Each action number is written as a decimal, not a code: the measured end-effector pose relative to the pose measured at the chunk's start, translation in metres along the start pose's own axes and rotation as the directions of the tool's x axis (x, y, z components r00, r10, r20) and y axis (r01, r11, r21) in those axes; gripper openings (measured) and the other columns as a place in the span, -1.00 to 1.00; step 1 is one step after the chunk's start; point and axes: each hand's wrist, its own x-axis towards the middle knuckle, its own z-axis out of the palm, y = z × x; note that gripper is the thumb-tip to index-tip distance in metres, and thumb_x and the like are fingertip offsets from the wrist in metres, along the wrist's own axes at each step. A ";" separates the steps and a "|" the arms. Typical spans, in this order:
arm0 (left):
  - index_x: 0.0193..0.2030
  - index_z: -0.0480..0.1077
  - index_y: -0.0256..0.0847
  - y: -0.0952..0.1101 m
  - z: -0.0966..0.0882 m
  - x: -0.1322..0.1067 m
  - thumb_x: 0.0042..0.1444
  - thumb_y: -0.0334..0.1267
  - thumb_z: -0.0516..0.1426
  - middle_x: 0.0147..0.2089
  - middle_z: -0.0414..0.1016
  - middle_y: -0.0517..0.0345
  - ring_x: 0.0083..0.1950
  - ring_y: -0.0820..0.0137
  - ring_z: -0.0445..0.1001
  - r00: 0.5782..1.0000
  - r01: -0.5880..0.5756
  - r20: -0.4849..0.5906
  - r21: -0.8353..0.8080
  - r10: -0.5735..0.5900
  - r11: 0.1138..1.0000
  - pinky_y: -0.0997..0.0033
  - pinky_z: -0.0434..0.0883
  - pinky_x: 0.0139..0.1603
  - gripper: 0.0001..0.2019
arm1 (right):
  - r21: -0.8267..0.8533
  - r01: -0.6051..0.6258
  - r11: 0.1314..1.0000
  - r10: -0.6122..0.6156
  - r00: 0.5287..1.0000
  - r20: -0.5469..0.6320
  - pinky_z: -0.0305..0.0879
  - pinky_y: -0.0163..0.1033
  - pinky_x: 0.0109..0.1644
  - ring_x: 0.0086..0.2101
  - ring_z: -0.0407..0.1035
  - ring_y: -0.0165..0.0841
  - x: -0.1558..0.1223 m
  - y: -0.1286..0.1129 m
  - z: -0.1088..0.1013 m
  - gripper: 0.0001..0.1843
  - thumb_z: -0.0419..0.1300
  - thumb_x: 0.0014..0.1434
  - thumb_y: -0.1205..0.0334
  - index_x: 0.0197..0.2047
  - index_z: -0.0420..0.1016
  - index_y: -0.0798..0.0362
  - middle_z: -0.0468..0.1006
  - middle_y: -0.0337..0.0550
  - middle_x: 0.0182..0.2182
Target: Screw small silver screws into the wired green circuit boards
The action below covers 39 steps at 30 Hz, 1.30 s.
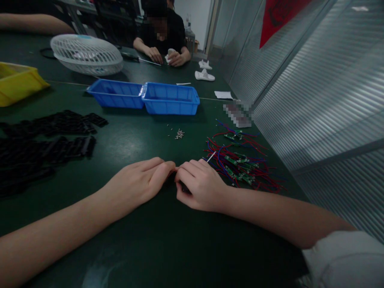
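Observation:
My left hand (147, 178) is closed in a pinch at the middle of the table, its fingertips meeting those of my right hand. What it pinches is hidden, though a dark edge shows beneath the fingers. My right hand (202, 184) is curled around what looks like a screwdriver. Its thin metal shaft (211, 156) sticks out beyond the knuckles, pointing away to the right, and something dark shows inside the palm. Just beyond my right hand lie green circuit boards (240, 162) with red and blue wires. A small pile of screws (179, 134) lies ahead of both hands.
Black plastic parts (66, 148) lie in rows at left. Two blue bins (171, 105), a yellow bin (21, 86) and a white fan grille (87, 56) stand farther back. Across the table a person (162, 40) handles a white part. A ribbed partition (315, 100) borders the right.

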 end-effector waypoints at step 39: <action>-0.07 0.39 -0.19 -0.023 0.012 -0.009 0.27 -0.10 0.07 -0.11 0.45 0.03 -0.10 0.23 0.39 0.980 0.184 0.131 -0.289 -0.151 0.940 0.19 0.32 -0.07 -0.77 | 0.609 -0.218 0.762 0.237 0.970 0.052 0.18 -0.23 -0.06 -0.22 0.26 -0.39 0.028 -0.016 -0.053 -0.80 -0.01 0.36 0.20 -0.18 0.41 0.06 0.42 -0.20 -0.28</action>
